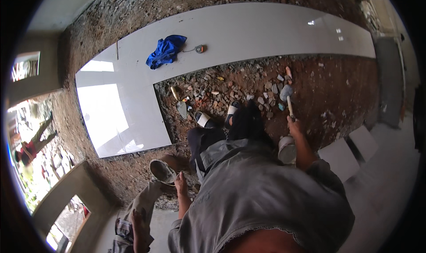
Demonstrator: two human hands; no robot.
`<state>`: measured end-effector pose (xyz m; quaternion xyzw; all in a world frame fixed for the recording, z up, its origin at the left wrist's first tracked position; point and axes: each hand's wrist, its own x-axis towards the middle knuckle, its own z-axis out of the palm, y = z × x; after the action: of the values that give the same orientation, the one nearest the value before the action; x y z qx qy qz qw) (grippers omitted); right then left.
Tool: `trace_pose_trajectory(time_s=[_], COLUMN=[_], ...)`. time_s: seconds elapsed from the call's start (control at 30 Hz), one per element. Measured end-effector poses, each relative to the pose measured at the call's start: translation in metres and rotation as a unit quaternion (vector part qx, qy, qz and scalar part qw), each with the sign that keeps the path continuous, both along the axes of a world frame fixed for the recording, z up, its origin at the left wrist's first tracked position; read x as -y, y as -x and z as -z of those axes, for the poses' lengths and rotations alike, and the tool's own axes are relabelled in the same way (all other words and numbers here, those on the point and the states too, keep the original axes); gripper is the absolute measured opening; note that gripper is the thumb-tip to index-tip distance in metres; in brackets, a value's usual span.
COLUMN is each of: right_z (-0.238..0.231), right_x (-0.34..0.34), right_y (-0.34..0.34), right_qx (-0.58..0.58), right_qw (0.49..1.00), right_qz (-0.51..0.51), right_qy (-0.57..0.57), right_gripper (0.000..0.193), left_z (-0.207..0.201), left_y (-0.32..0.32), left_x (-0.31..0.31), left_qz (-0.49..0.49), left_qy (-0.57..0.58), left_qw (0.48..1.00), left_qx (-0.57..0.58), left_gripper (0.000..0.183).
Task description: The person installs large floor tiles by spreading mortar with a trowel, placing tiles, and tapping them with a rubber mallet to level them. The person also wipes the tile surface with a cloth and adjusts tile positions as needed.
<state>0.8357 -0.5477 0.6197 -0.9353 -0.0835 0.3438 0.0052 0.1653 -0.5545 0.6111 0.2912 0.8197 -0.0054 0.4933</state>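
Note:
My right hand [294, 126] is closed round the pale handle of a mallet [286, 92], its grey head over the rubble beyond my feet. At the lower left my left hand [181, 184] grips the rim or handle of a tilted bucket [163, 172]; its fingers show only in part. Grey residue coats the inside of that bucket. A second pail [287, 150] stands beside my right forearm. Ahead of my feet, a trowel [182, 109] lies on the stones near the corner of the laid glossy white tiles [248, 31].
On the tiles lie a blue cloth [166, 52] and a tape measure [200, 49]. Broken stones [222, 91] cover the brown soil. Loose pale tiles [339, 159] sit at the right. Another person [140, 226] is close at lower left; a second person [30, 151] is beyond an opening.

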Motion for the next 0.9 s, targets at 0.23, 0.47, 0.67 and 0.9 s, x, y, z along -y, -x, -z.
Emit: trace_pose_trajectory(time_s=[0.23, 0.47, 0.67, 0.9], right_z=[-0.028, 0.122, 0.309, 0.479], right_x=[-0.146, -0.291, -0.330, -0.336], right_y=[0.044, 0.083, 0.106, 0.092], right_qx=[-0.023, -0.060, -0.007, -0.068], right_qw=[0.984, 0.928, 0.860, 0.738], right_qz=[-0.175, -0.367, -0.494, -0.475], right_qy=[0.031, -0.035, -0.129, -0.475], right_gripper=[0.056, 0.054, 0.048, 0.026], left_z=[-0.044, 0.065, 0.288, 0.445], left_y=[0.008, 0.000, 0.019, 0.020], left_x=[0.013, 0.002, -0.102, -0.242], left_qz=[-0.147, -0.214, 0.010, 0.095], left_qy=[-0.100, -0.080, -0.175, -0.191], left_qw=[0.982, 0.968, 0.982, 0.968], left_qx=[-0.065, -0.101, -0.071, -0.133], left_gripper=[0.040, 0.046, 0.044, 0.046])
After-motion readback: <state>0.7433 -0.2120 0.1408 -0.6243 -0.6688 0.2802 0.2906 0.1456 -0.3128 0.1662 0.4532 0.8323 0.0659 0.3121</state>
